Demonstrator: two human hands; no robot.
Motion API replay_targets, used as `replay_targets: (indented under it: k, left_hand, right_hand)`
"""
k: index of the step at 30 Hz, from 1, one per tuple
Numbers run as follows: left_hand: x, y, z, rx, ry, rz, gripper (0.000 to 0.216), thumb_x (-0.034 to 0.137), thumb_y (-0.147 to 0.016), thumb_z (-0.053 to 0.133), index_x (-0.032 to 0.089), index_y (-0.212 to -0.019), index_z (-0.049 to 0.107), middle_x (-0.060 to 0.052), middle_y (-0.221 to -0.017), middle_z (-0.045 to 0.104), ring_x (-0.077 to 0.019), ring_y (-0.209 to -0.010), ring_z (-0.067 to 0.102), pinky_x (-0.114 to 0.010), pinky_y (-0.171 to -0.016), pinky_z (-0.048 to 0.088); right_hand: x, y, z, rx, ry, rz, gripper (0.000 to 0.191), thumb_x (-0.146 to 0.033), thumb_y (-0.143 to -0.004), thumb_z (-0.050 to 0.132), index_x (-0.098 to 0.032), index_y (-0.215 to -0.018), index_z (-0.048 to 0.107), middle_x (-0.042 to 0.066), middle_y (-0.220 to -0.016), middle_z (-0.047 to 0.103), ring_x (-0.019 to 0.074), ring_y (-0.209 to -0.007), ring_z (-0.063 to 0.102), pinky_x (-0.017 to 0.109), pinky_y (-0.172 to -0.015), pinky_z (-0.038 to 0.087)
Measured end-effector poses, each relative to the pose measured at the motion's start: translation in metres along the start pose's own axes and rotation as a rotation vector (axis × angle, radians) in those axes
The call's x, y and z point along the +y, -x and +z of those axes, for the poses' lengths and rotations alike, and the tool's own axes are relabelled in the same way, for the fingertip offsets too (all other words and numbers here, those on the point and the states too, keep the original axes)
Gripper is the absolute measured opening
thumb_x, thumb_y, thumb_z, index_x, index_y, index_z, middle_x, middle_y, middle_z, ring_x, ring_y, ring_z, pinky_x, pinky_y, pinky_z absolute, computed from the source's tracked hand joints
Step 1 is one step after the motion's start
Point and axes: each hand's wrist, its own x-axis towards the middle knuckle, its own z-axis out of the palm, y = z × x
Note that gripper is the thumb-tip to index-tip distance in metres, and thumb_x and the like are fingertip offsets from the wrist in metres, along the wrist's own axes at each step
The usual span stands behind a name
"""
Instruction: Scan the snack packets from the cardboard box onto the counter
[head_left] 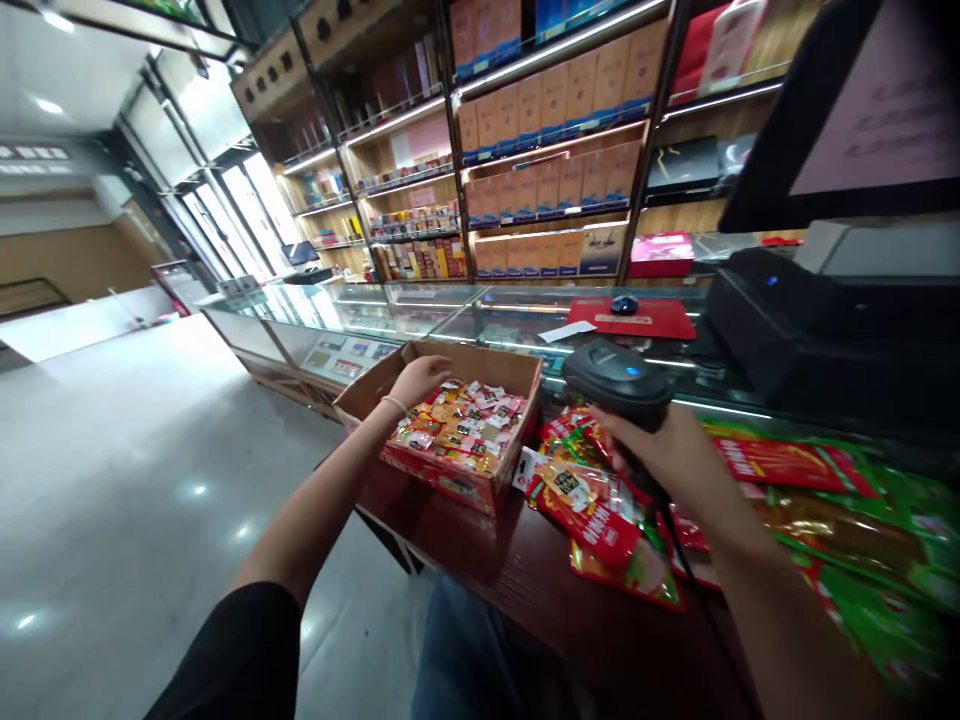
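My right hand grips a black barcode scanner by its handle; a small blue light shows on top and a cable hangs down. Below the scanner lie red snack packets, overlapping other bagged snacks. My left hand hovers over the left part of an open cardboard box. Its fingers point right, slightly bent and apart, with nothing visible in them. Small wrapped snack packets fill the box in rows. The box stands on a dark red-brown counter ledge.
Green and red snack bags spread along the ledge at right. Behind is a glass display counter with a red mat and a mouse on it. A dark screen and printer-like machine rise at right. Boxed goods line the wall shelves.
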Motion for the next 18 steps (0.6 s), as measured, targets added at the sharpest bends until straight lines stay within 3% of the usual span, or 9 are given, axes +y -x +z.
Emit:
replay_targets:
  k: [4, 8, 11, 14, 18]
  left_hand:
    - [-0.069, 0.0, -0.022, -0.045, -0.064, -0.169, 0.041, 0.032, -0.087, 0.057, 0.015, -0.124, 0.065, -0.009, -0.122, 0.069, -0.0222, -0.107, 0.065, -0.028, -0.095, 0.048]
    - [-0.113, -0.005, -0.024, -0.209, -0.18, -0.254, 0.051, 0.036, -0.088, 0.057, 0.012, -0.132, 0.057, -0.013, -0.127, 0.065, -0.0218, -0.11, 0.064, -0.026, -0.091, 0.047]
    - [-0.133, -0.013, -0.021, -0.34, -0.218, -0.275, 0.052, 0.037, -0.078, 0.067, 0.011, -0.122, 0.064, -0.015, -0.117, 0.07, -0.0254, -0.103, 0.066, -0.028, -0.085, 0.049]
    - [-0.145, -0.018, -0.014, -0.479, -0.263, -0.296, 0.044, 0.038, -0.063, 0.078, 0.013, -0.1, 0.072, -0.015, -0.101, 0.074, -0.0291, -0.095, 0.068, -0.03, -0.081, 0.049]
    - [-0.152, -0.016, 0.001, -0.623, -0.286, -0.324, 0.034, 0.039, -0.051, 0.084, 0.018, -0.074, 0.071, -0.012, -0.073, 0.073, -0.0285, -0.081, 0.07, -0.031, -0.076, 0.051]
  right_hand:
    - [-0.01, -0.016, 0.054, -0.104, 0.004, -0.016, 0.035, -0.054, -0.077, 0.069, -0.021, -0.072, 0.057, -0.001, -0.045, 0.058, 0.0168, -0.039, 0.055, 0.027, -0.04, 0.042]
    - [-0.016, -0.031, 0.094, -0.146, 0.038, 0.008, 0.03, -0.049, -0.075, 0.071, -0.022, -0.081, 0.061, -0.001, -0.046, 0.059, 0.019, -0.038, 0.056, 0.029, -0.039, 0.043]
    - [-0.017, -0.041, 0.109, -0.134, 0.025, -0.032, 0.03, -0.048, -0.074, 0.073, -0.021, -0.086, 0.065, 0.0, -0.053, 0.064, 0.0186, -0.041, 0.057, 0.029, -0.041, 0.043]
    - [-0.015, -0.049, 0.116, -0.128, 0.02, -0.033, 0.032, -0.048, -0.074, 0.073, -0.02, -0.089, 0.068, 0.001, -0.055, 0.066, 0.0176, -0.042, 0.056, 0.028, -0.041, 0.043]
    - [-0.014, -0.055, 0.12, -0.152, 0.003, 0.02, 0.031, -0.05, -0.074, 0.072, -0.021, -0.08, 0.067, 0.001, -0.051, 0.064, 0.0166, -0.039, 0.053, 0.029, -0.039, 0.042]
